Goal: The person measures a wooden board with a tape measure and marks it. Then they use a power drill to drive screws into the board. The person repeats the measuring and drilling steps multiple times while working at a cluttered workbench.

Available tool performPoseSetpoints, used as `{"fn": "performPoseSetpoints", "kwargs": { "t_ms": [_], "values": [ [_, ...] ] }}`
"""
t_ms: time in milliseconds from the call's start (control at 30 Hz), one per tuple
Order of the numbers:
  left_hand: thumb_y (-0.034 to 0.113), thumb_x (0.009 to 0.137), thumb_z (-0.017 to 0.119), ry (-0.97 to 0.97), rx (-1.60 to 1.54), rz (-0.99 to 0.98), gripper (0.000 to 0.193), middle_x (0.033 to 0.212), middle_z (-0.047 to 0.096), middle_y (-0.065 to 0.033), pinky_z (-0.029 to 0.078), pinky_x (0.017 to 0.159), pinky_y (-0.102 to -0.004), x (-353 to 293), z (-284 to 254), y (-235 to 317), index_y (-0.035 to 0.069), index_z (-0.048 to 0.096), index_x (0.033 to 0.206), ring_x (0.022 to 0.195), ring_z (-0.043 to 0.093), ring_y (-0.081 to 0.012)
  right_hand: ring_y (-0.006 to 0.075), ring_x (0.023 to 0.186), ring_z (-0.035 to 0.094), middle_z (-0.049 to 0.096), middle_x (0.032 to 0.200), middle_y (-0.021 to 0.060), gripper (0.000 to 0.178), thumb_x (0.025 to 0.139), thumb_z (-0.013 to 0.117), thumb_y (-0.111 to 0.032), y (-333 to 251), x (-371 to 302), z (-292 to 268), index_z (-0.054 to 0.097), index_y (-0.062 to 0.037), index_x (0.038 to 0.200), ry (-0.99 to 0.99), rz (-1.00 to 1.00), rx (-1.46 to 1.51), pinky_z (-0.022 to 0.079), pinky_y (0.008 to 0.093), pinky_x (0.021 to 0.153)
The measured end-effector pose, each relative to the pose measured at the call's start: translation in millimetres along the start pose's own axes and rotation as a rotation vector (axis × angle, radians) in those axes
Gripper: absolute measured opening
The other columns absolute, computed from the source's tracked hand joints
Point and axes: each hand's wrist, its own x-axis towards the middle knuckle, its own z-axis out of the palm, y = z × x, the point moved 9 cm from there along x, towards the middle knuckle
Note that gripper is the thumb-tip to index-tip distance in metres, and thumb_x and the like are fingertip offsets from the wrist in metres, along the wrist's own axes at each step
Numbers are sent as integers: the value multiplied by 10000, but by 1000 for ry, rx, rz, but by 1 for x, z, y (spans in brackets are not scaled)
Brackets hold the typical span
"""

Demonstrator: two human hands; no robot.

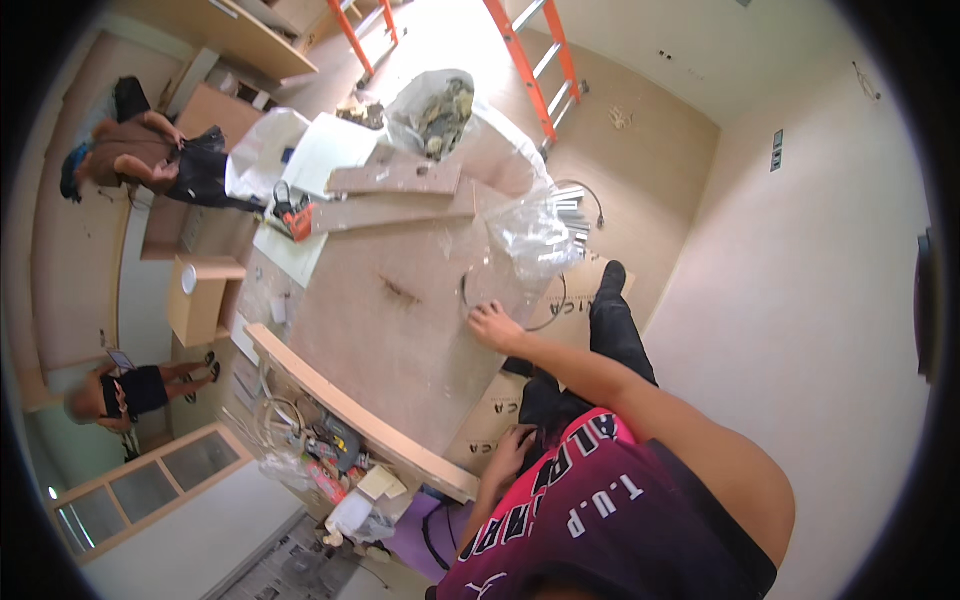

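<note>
My right hand (495, 325) reaches out over a large brown board tabletop (400, 330), and its fingers curl down on a thin wire loop (553, 312) lying near the board's edge. A crumpled clear plastic bag (535, 235) lies just beyond the loop. My left hand (510, 450) is low against my dark trousers at the hip, fingers bent; whether it holds anything is hidden.
Planks (395, 180), white sheets and an orange tool (297, 218) lie at the board's far end, beside a clear bag of rubble (435, 105). An orange ladder (535, 60) leans beyond. Two other people (150, 160) (120, 393) stand at left. Tools and clutter (335, 450) sit under the board.
</note>
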Motion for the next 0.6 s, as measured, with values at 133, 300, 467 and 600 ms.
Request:
{"fn": "performPoseSetpoints", "kwargs": {
  "t_ms": [133, 300, 467, 600],
  "values": [
    [251, 1046, 668, 106, -115, -278, 284, 1076, 718, -60, 507, 921, -321, 28, -5, 29, 5, 705, 1181, 1022, 644, -162, 402, 1432, 440, 584, 1414, 98, 415, 937, 626, -212, 6, 5, -38, 647, -113, 1339, -3, -51, -37, 448, 614, 1073],
    [220, 1078, 624, 239, -211, -349, 270, 1063, 706, -61, 528, 876, -328, 91, 20, 62, 53, 628, 1290, 951, 643, -170, 422, 1193, 657, 652, 1385, 188, 385, 971, 626, -178, 113, -45, -170, 653, -119, 1351, -216, 96, 576, 550, 514, 960],
    [258, 1093, 595, 421, -554, -546, 299, 1031, 712, -85, 544, 795, -341, 162, 90, 3, 67, 631, 1320, 891, 676, -184, 355, 899, 734, 757, 955, 230, 356, 967, 684, -364, 386, -248, -216, 764, -25, 1039, -721, 414, 598, 570, 482, 809],
    [206, 1081, 583, 451, -626, -682, 282, 1011, 717, -82, 543, 749, -321, 134, 143, -28, 60, 648, 1314, 857, 684, -174, 150, 924, 699, 737, 997, 20, 397, 925, 794, -425, 415, -341, -322, 760, -97, 1146, -889, 773, 1189, 592, 330, 767]
  ]
}}
